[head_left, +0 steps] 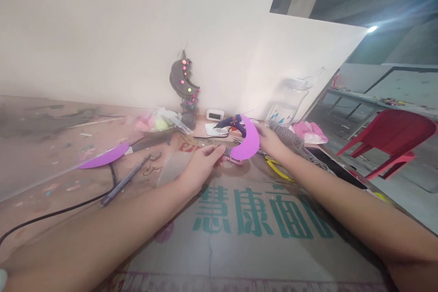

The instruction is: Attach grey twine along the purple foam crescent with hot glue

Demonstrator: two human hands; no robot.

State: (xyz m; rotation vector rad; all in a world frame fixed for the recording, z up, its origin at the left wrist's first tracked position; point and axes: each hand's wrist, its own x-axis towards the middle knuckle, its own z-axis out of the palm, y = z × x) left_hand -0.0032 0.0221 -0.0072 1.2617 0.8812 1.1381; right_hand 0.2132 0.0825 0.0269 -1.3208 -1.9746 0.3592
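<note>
A purple crescent cutout (247, 144) is held up over the table between my two hands. My left hand (206, 164) is closed at its lower tip, where a short grey band, perhaps yarn, shows by the thumb. My right hand (268, 139) grips the crescent's right edge, its fingers partly hidden behind the cutout. Just behind the crescent lies a dark blue glue gun (227, 122). Yellow-handled scissors (278, 169) lie below my right hand, and grey yarn (290, 139) is bundled to its right.
A decorated dark crescent (179, 77) hangs against the wall. A small clock (215, 114) and a clear plastic jar (289, 100) stand at the back. Left are another purple piece (104, 156), a grey stick-like tool (126, 182) and a black cable (65, 209). A red chair (400, 139) stands right.
</note>
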